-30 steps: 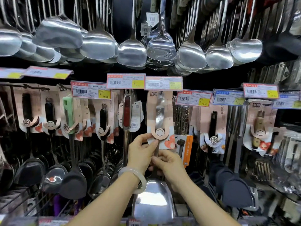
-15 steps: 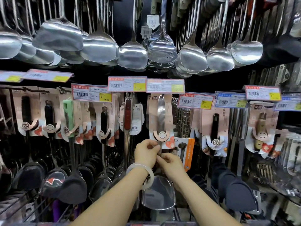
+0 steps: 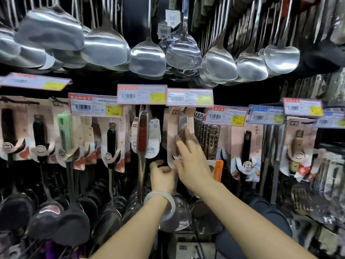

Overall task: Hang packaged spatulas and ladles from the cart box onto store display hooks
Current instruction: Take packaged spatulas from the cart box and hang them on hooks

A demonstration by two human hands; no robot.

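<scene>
A: What fills the view?

B: A store display wall: a top row of bare steel spatulas, and below it carded utensils under price tags.

A: Where is the packaged spatula?

B: The packaged spatula hangs at centre, top at its hook, under a blurred tag.

A: And the hands?

B: The right hand lies on its card, fingers spread wide. The left hand, with a pale bangle, curls loosely just below; whether it grips is unclear.

Price labels with barcodes and yellow corners run in a row along the rack — one reads 15.80. A wire grid item hangs behind, partly hidden.
</scene>
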